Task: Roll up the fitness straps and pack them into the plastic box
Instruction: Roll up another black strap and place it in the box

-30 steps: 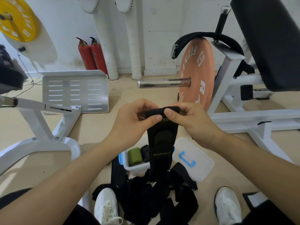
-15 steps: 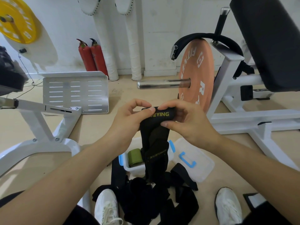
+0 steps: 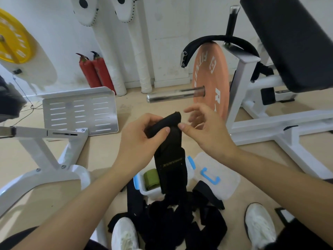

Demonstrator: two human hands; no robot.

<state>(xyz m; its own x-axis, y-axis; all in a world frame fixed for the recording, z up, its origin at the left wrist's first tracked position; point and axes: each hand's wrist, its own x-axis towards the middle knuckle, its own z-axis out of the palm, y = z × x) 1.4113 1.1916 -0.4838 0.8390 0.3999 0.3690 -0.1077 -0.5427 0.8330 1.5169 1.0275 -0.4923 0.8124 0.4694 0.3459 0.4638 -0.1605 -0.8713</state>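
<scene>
A black fitness strap (image 3: 169,141) hangs in front of me, its top end curled into a small roll. My left hand (image 3: 142,141) grips that roll between thumb and fingers. My right hand (image 3: 205,129) touches the strap with its thumb only, the fingers spread apart behind it. Below, the clear plastic box (image 3: 142,184) with blue clips sits on the floor and holds a rolled green strap (image 3: 151,179). The hanging strap hides much of the box. Its lid (image 3: 216,175) with a blue handle lies to the right. A pile of loose black straps (image 3: 162,219) lies between my feet.
An orange weight plate (image 3: 210,83) on a steel bar (image 3: 173,95) stands just beyond my hands. A white machine frame (image 3: 270,123) is on the right, another white frame (image 3: 45,150) on the left. My white shoes (image 3: 124,233) flank the strap pile.
The roll at the strap's top has grown and tilted. My right hand has let go of its pinch and opened its fingers, while the left keeps hold.
</scene>
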